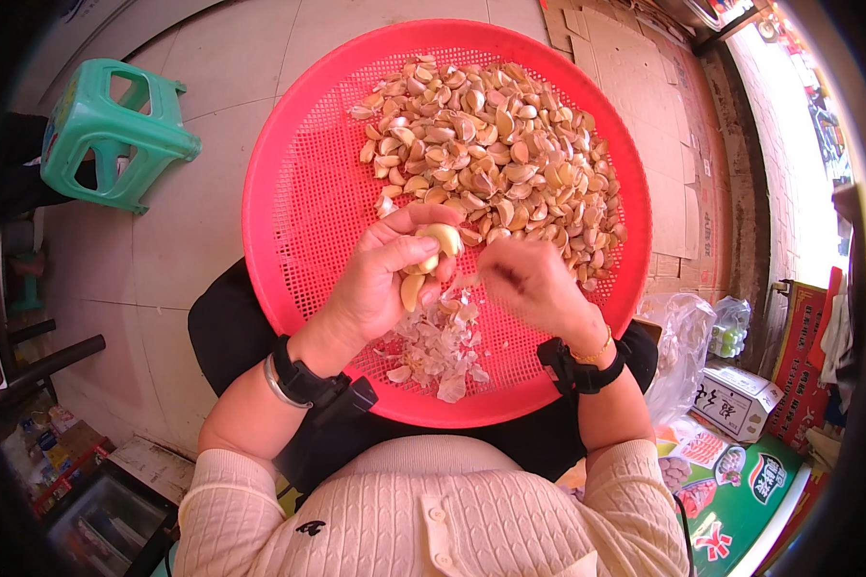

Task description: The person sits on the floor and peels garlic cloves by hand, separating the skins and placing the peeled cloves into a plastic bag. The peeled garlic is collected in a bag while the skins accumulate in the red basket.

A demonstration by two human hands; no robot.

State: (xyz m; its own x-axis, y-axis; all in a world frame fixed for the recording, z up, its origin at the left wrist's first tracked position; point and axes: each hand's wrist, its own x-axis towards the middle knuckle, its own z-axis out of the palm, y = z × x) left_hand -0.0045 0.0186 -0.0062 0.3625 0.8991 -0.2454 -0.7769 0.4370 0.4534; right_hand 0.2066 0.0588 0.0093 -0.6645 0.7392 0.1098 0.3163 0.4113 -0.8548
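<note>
My left hand [368, 278] grips several peeled garlic cloves [444, 236] between thumb and fingers. They look pale yellow and smooth, and one hangs below the palm. Just to the right, my right hand [538, 285] is blurred by motion, its fingers curled. A thin scrap of skin shows by its fingertips, but whether they pinch it is unclear. Both hands are above a round red plastic sieve basket [263, 209] resting on my lap. Unpeeled garlic cloves [505, 155] are heaped across its far and right side. Loose garlic skins [436, 350] form a small pile on the mesh nearest me.
A green plastic stool [119, 137] stands on the tiled floor [224, 65] to the left. Flattened cardboard [635, 108] covers floor at the right. A clear plastic bag [675, 346], a white carton [736, 400] and a green printed box [750, 490] sit near my right elbow.
</note>
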